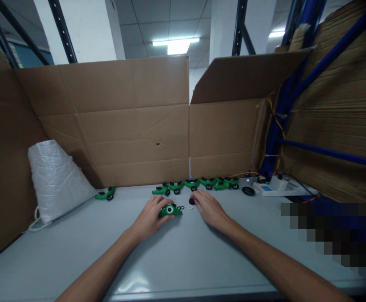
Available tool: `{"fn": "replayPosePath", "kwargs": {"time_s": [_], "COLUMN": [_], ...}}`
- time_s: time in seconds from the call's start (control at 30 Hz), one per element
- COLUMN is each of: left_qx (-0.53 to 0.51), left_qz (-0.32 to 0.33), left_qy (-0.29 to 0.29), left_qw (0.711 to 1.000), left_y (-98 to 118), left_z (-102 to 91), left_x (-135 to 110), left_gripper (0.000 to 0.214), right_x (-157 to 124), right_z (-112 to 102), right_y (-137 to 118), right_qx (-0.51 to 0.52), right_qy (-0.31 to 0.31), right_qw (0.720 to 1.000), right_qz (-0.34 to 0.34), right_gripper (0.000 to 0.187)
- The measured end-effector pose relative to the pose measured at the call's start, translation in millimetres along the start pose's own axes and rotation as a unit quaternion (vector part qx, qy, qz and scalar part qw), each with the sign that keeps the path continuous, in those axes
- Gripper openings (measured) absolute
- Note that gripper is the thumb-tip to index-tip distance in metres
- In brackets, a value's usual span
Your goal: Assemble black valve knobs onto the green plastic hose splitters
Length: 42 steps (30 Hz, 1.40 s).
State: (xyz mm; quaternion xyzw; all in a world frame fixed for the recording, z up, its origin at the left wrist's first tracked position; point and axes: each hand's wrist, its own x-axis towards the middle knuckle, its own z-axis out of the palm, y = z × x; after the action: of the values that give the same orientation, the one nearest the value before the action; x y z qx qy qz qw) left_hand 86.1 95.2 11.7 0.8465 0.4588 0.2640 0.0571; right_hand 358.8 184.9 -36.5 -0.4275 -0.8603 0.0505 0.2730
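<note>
The left hand (149,217) grips a green toy car (177,212) at the table's (170,260) middle; the right hand (210,209) reaches a black wheel-like disc (191,201), its grasp unclear. Picking up this part seems in hand; that calls for a secure pinch, car steady

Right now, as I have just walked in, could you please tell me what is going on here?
A person is working with both hands at a table. The left hand holds a green toy vehicle, and the right hand's fingers are at a small black piece; whether they grip it is unclear. More green vehicles stand near the cardboard wall, with another beside a whitish bag.
</note>
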Motion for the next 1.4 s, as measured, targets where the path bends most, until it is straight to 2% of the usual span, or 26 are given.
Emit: {"fn": "replayPosePath", "kwargs": {"time_s": [0.23,0.5,0.77,0.97,1.17,1.4], "left_qx": [-0.008,-0.008,-0.018,-0.029,-0.033,-0.03], "left_qz": [0.012,-0.003,-0.003,-0.008,-0.014,-0.022], "left_qy": [-0.007,-0.015,-0.016,-0.024,-0.028,-0.031], "left_qw": [1.0,1.0,1.0,0.999,0.999,0.999], "left_y": [3.3,1.6,-1.5,-0.3,-2.7,1.2], "left_z": [0.6,0.3,1.4,0.1,1.9,0.5], "left_x": [-0.3,-0.8,-1.2,-1.7,-2.8,-2.7], "left_gripper": [0.038,0.039,0.041,0.043,0.043,0.044], "right_x": [-1.9,-2.8,-5.4,-2.9,1.2,-0.5], "right_z": [6.9,1.9,-1.3,-4.2,-0.6,0.2], "right_y": [3.1,-3.1,-8.1,-11.6,-9.6,-12.1], "right_qx": [-0.062,-0.081,-0.08,-0.026,0.077,0.077], "right_qy": [-0.006,-0.016,-0.012,0.028,0.038,0.043], "right_qw": [0.997,0.996,0.997,0.999,0.996,0.996], "right_qz": [-0.037,-0.016,-0.013,-0.015,0.031,0.027], "right_gripper": [0.039,0.022,0.014,0.006,0.018,0.018]}}
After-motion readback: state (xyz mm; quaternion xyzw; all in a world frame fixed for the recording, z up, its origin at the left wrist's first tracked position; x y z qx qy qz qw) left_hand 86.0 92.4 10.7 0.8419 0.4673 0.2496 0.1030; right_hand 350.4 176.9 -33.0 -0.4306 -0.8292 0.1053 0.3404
